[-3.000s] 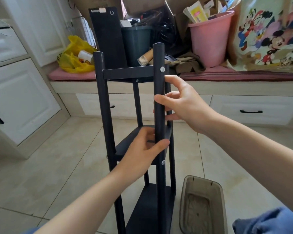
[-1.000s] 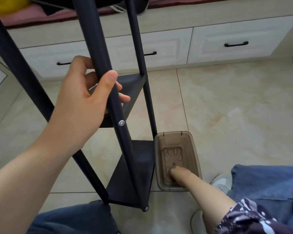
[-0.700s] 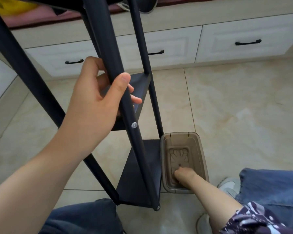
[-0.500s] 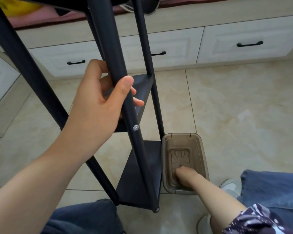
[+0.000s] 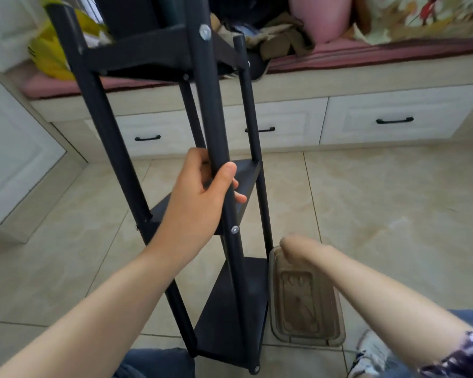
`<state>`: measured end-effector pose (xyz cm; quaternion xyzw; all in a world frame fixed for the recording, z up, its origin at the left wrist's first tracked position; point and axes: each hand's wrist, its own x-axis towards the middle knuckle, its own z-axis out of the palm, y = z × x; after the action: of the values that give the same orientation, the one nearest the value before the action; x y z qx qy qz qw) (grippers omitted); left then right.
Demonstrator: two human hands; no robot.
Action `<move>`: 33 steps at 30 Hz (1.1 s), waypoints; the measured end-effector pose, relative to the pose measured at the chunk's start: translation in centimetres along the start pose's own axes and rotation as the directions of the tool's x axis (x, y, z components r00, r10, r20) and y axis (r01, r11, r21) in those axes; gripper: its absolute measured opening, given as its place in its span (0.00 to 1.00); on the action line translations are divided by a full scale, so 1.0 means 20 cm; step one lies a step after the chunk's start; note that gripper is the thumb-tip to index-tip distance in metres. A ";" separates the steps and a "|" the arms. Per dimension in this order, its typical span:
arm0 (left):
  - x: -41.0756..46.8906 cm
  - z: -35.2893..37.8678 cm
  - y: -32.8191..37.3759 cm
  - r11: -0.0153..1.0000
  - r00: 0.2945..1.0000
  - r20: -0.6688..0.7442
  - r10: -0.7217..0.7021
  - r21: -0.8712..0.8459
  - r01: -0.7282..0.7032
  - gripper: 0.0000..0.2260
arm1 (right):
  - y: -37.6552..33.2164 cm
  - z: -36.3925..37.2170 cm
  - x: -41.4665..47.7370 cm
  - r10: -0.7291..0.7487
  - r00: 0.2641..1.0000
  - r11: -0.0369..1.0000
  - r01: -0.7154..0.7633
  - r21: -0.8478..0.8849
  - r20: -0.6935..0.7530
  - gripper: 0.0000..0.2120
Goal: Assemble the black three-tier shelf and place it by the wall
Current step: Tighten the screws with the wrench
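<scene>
The black three-tier shelf (image 5: 231, 304) stands upright on the tiled floor right in front of me, its four poles joined to all three boards. My left hand (image 5: 200, 197) grips the nearest pole just above the middle tier, thumb across the front. My right hand (image 5: 295, 248) is blurred and hovers above the far end of the brown plastic tray (image 5: 305, 309), to the right of the shelf. Its fingers look curled, and I cannot tell whether it holds anything.
A white drawer unit (image 5: 388, 121) with black handles runs along the back, topped by a pink cushion with a pink bucket (image 5: 320, 15), a yellow bag (image 5: 49, 53) and other clutter. White cabinet doors stand at the left. My knees and a shoe are at the bottom edge.
My right hand has come up out of the brown tray and now hovers above its far end. The view has tilted upward, and my left hand keeps its grip on the pole.
</scene>
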<state>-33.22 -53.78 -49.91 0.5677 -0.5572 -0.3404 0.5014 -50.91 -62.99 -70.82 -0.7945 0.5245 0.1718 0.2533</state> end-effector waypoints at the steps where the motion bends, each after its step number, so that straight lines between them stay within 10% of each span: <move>1: 0.00 0.00 0.00 1.000 1.000 -0.008 -0.006 -0.004 0.006 0.02 | -0.02 -0.10 -0.03 -0.025 0.999 0.999 0.024 -0.022 -0.044 0.09; 13: -0.02 -0.01 0.00 0.994 0.996 -0.089 0.031 0.104 -0.022 0.04 | -0.24 -0.85 -0.65 -0.223 0.808 0.815 0.462 0.351 -0.545 0.12; 21: 0.03 -0.11 0.04 0.964 0.992 -0.103 0.076 0.262 -0.046 0.08 | -0.37 -0.97 -0.70 -0.177 0.820 0.464 0.557 0.689 -0.544 0.02; 33: 0.06 -0.30 0.00 0.968 1.000 -0.003 -0.003 0.251 0.004 0.10 | -0.52 -1.00 -0.58 -0.202 0.731 0.434 0.664 0.609 -0.652 0.10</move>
<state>-27.42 -53.85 -48.18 0.6279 -0.5943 -0.2674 0.4256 -45.72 -62.71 -46.09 -0.7095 0.3541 -0.3695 0.4844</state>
